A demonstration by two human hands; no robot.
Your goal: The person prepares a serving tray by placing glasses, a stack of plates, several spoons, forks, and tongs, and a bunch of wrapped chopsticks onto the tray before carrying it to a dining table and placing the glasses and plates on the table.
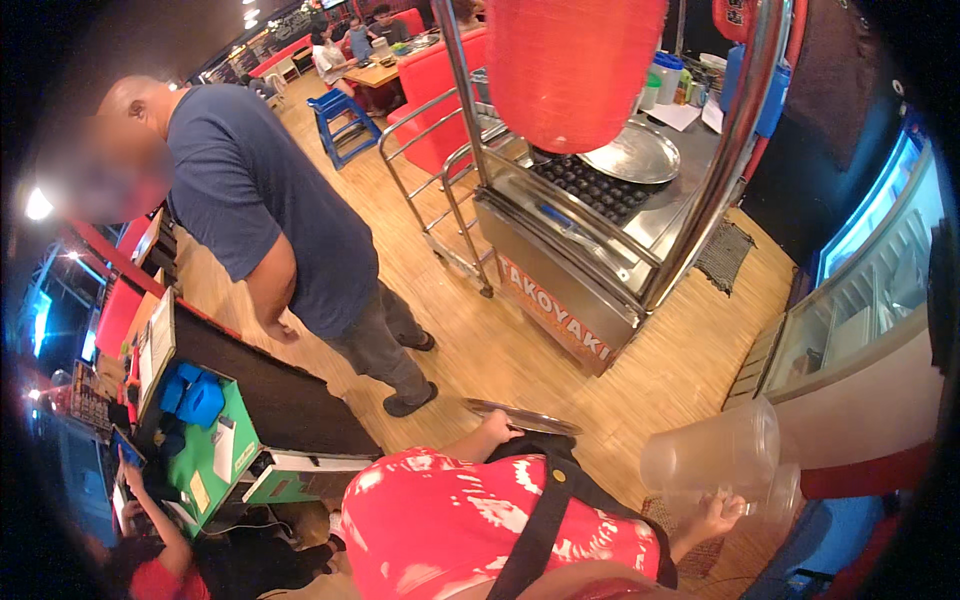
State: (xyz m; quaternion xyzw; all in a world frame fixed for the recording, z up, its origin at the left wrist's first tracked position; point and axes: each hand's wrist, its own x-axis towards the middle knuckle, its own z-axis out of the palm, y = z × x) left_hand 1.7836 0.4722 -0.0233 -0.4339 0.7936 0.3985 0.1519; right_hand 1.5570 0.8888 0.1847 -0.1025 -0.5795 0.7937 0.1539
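Observation:
A round silver metal tray (545, 420) is held by its rim in my left hand (497, 427), low in front of my body and seen nearly edge-on. My right hand (722, 512), out to my right, is closed at the handle of a clear plastic pitcher (705, 455). Beside that pitcher, a second clear container (783, 500) shows partly behind my fingers; whether the hand grips it too I cannot tell. Both containers look see-through, with no liquid that I can make out. My red and white patterned shirt (430, 520) and a black apron strap fill the lower middle.
A metal food cart (560, 290) with a black moulded griddle (600, 190) and another round tray (635, 155) stands ahead. A person in a dark blue shirt (260, 180) stands ahead-left by a green-shelved counter (225, 440). A glass-fronted fridge (850, 320) is at right.

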